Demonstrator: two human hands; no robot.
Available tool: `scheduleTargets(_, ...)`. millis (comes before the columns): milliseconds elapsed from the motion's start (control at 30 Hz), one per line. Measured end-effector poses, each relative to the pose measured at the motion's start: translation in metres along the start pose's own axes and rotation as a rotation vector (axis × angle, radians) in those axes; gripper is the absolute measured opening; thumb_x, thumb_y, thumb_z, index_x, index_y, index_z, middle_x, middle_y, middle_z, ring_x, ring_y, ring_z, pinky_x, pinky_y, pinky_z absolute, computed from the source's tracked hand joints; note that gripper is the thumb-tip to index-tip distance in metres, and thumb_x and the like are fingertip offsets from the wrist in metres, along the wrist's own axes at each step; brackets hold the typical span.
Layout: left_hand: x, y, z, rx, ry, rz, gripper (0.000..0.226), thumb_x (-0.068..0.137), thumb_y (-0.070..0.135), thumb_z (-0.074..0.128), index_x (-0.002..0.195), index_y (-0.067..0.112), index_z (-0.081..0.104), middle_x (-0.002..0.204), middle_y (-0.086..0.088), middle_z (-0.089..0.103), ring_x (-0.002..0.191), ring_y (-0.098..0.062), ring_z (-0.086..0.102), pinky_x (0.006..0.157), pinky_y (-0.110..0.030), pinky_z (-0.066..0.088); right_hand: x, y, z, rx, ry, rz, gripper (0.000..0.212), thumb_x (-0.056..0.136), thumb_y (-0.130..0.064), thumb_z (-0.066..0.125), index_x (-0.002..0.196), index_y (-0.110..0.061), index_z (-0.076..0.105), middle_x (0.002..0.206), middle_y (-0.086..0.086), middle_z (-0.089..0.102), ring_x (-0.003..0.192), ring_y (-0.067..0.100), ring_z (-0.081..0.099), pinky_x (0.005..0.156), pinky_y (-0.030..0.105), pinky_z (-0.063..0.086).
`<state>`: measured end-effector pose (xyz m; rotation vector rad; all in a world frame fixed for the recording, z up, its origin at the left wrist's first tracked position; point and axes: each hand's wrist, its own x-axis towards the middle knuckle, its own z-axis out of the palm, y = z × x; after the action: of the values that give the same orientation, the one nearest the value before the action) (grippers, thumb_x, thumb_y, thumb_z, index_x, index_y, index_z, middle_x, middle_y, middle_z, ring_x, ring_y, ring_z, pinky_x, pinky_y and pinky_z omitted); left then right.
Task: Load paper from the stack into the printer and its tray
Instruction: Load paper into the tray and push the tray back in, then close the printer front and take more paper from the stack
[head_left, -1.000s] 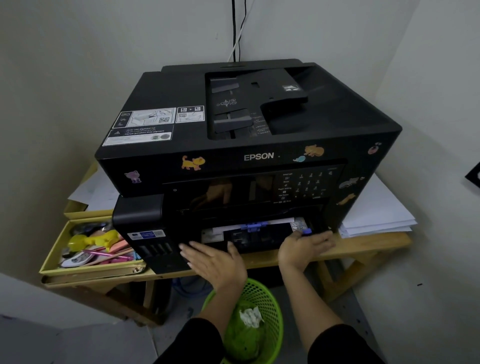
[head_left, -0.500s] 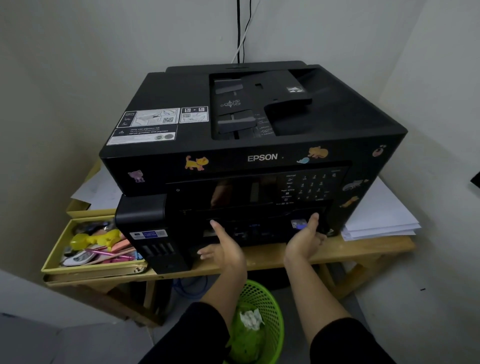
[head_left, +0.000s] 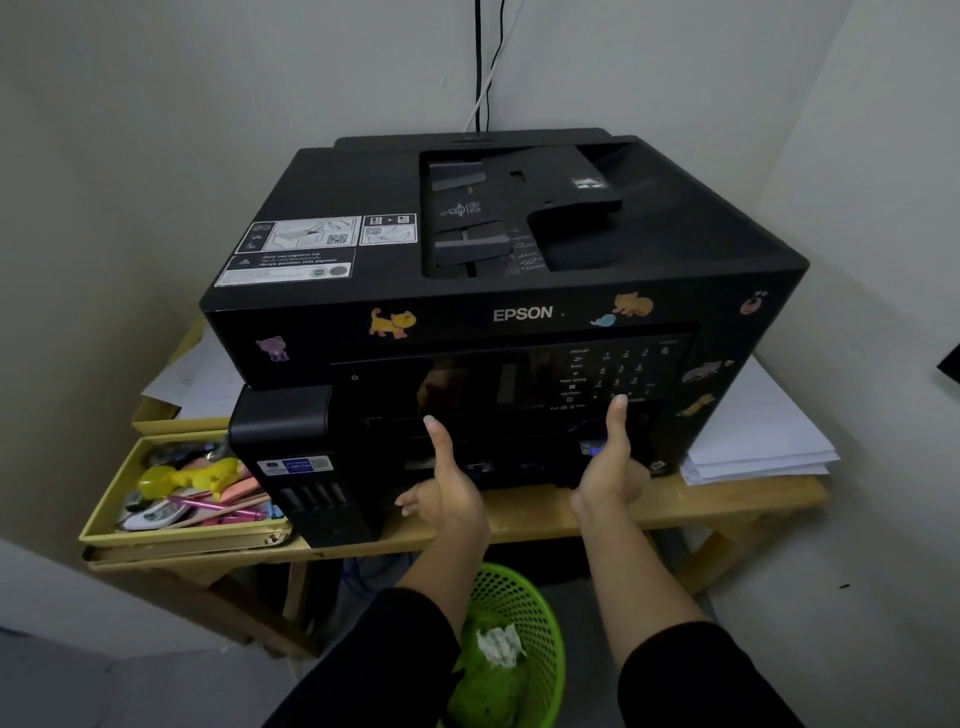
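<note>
Currently both hands are at the lower front of the black Epson printer (head_left: 519, 218), thumbs pointing up. Left hand (head_left: 449, 488) and right hand (head_left: 610, 467) are either side of the paper tray (head_left: 524, 467), which sits in the printer's bottom slot. Palms are at the tray front. Fingers are mostly hidden behind the palms, so can't tell whether they grip the tray or just press it (left fingertips peek out, loosely bent). Paper stack (head_left: 753, 441) lies on the wooden table (head_left: 727, 501), just right of the printer, apart from both hands. Yellow organizer tray (head_left: 182, 538) with pens and odds sits left of the printer. Green basket (head_left: 540, 623) is under the table.
</note>
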<state>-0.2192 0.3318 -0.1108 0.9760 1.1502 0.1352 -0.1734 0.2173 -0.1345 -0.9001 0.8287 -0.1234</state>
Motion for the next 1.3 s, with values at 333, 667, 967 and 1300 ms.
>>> scheduleTargets(333,-0.001,0.011,0.005,-0.159,0.072,-0.039,0.156,0.024,0.092,0.058,0.148,0.003,0.025,0.149,-0.01,0.039,0.132,-0.03,0.045,0.111,-0.045,0.035,-0.008,-0.01,0.011,0.001,0.001,0.046,0.14,0.025,-0.07,0.082,0.144,-0.015,0.031,0.132,0.009,0.054,0.118,0.029,0.057,0.096,0.049,0.052)
scheduleTargets(667,0.011,0.009,0.006,-0.197,0.067,-0.033,0.128,0.045,0.077,0.071,0.143,0.004,0.036,0.135,-0.01,0.054,0.119,-0.031,0.056,0.103,-0.043,0.045,-0.007,-0.006,0.012,0.026,-0.005,0.041,0.16,0.008,-0.075,0.076,0.147,-0.017,0.024,0.144,0.011,0.044,0.129,0.032,0.048,0.1,0.051,0.048)
scheduleTargets(967,0.037,0.003,0.005,-0.257,-0.128,0.054,0.085,0.071,0.057,0.071,0.127,-0.004,0.053,0.088,-0.008,0.065,0.094,-0.025,0.064,0.082,-0.028,0.049,0.018,-0.002,0.01,0.101,-0.172,0.091,0.106,0.076,-0.042,0.074,0.153,-0.022,0.004,0.152,0.009,0.033,0.141,0.029,0.032,0.116,0.044,0.03)
scheduleTargets(1300,0.045,0.005,0.001,-0.085,-0.225,0.078,0.092,0.076,0.063,0.061,0.142,0.004,0.035,0.121,-0.005,0.058,0.11,-0.022,0.057,0.115,-0.038,0.032,0.02,-0.008,0.004,0.04,-0.285,0.116,0.112,0.069,-0.051,0.075,0.152,-0.025,0.005,0.152,0.008,0.033,0.139,0.028,0.035,0.114,0.043,0.034)
